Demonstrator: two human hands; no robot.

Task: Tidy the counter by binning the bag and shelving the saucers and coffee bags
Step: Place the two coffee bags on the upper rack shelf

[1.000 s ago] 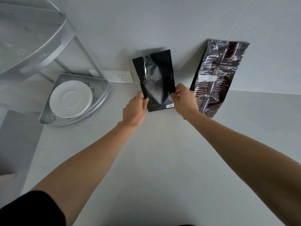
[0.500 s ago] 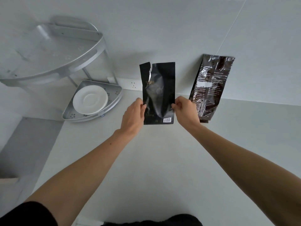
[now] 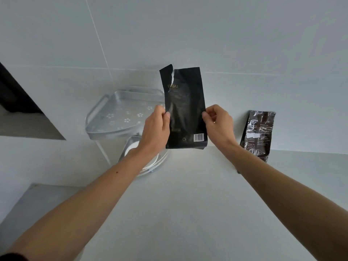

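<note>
I hold a matte black coffee bag point(image 3: 185, 108) upright in the air, its top left corner torn. My left hand point(image 3: 156, 129) pinches its left edge and my right hand point(image 3: 218, 123) pinches its right edge. The bag hangs in front of the right side of a silver two-tier corner rack point(image 3: 113, 117). A white saucer point(image 3: 131, 147) lies on the rack's lower tier, mostly hidden behind my left wrist. A second, glossy dark brown coffee bag point(image 3: 259, 132) leans against the wall on the counter to the right.
The pale counter point(image 3: 188, 204) stretches below my arms. A grey tiled wall stands behind. A dark recess point(image 3: 17, 102) opens at the far left, and a grey lower surface point(image 3: 28, 204) lies at the lower left.
Both hands have lifted the black bag higher and carried it left, up to the rack's top tier. The brown bag stays against the wall.
</note>
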